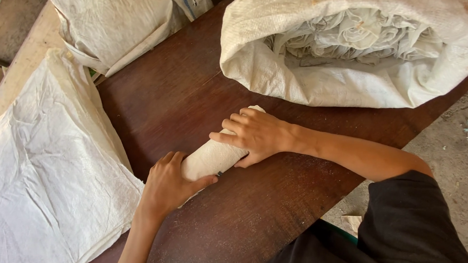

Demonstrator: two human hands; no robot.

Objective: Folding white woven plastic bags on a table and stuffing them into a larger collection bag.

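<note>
A rolled-up white woven sack (211, 158) lies on the dark brown wooden table (189, 86), slanting from lower left to upper right. My left hand (167, 185) wraps around its near end, thumb on the right side. Over the far end lies my right hand (255, 135), fingers pressed on top of the roll. A small dark spot shows at the roll's lower edge between the two hands.
A large open white sack (295, 85) full of rolled white sacks (357, 37) sits at the table's far right. Flat white sacks (44, 173) are stacked on the left, and another sack (116, 25) stands at the back. Bare concrete floor (459, 146) lies to the right.
</note>
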